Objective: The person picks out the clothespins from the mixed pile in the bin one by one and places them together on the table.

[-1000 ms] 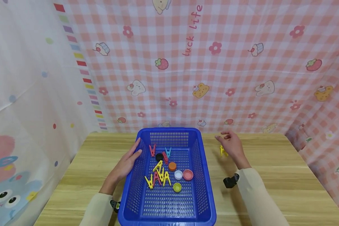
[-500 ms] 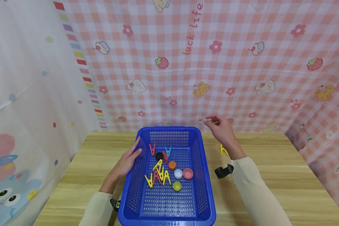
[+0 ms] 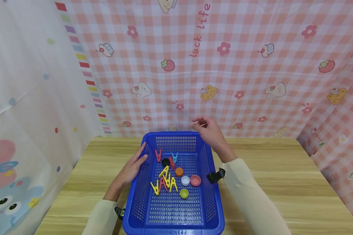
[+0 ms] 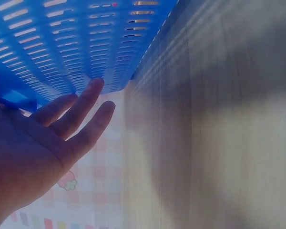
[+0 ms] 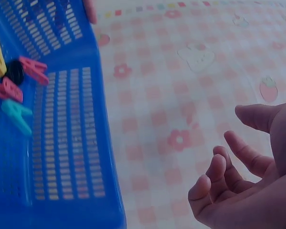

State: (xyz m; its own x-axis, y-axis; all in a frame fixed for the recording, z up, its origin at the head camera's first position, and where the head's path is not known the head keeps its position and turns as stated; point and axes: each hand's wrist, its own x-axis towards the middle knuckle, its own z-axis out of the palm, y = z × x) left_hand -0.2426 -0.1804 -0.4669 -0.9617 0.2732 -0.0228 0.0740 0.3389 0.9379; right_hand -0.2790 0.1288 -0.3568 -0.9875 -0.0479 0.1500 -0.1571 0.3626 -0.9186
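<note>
A blue plastic basket [image 3: 176, 212] stands on the wooden table. My left hand [image 3: 131, 169] rests against its left side, fingers extended along the rim; the left wrist view shows several straight fingers [image 4: 81, 109] beside the slotted wall. My right hand [image 3: 210, 132] hovers over the basket's far right corner. Its fingers [image 5: 248, 155] are loosely bent with the thumb apart, and nothing is between them. In the basket lie yellow clothespins [image 3: 173, 184], red clothespins [image 3: 158, 155], a light-blue clothespin [image 3: 175, 158] and bottle caps: orange [image 3: 179, 172], white [image 3: 185, 180], pink [image 3: 195, 180], yellow-green [image 3: 184, 193] and black [image 3: 165, 162].
A pink checked curtain [image 3: 179, 78] hangs right behind the table's back edge, with a white printed curtain [image 3: 35, 85] at the left. The wooden tabletop [image 3: 285, 182] extends to the right of the basket.
My right hand has moved left, from above the table to the basket's far corner. The yellow clothespin on the table is now hidden behind the right wrist. The left hand stays put.
</note>
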